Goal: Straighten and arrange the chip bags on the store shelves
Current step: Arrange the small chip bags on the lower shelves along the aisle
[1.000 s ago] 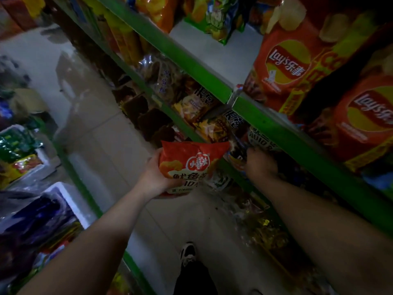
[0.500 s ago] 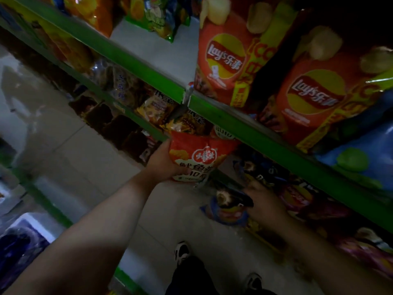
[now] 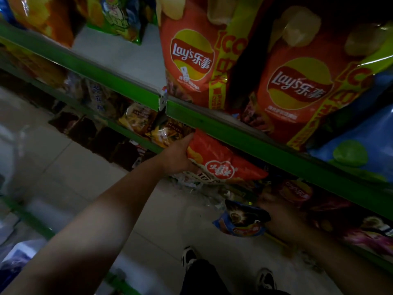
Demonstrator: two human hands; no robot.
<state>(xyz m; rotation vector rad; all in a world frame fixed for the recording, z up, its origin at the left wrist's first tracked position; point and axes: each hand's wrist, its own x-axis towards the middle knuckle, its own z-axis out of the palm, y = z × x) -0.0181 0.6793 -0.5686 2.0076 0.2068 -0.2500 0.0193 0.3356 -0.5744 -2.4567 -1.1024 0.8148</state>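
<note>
The scene was dimly lit; the lower shelf [image 3: 119,127] was left in shadow. The edges were blurred and bent.

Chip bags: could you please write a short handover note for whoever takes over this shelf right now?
Left hand grips the red bag by its left edge, just under the green rail.
Right hand holds the blue bag lower down, out in front of the shelving.
Done: Lay's bags stand upright on the shelf above the rail.
Left: neither held bag is seated yet; probably slot each into a row, then tidy the dim, jumbled packets below.
</note>
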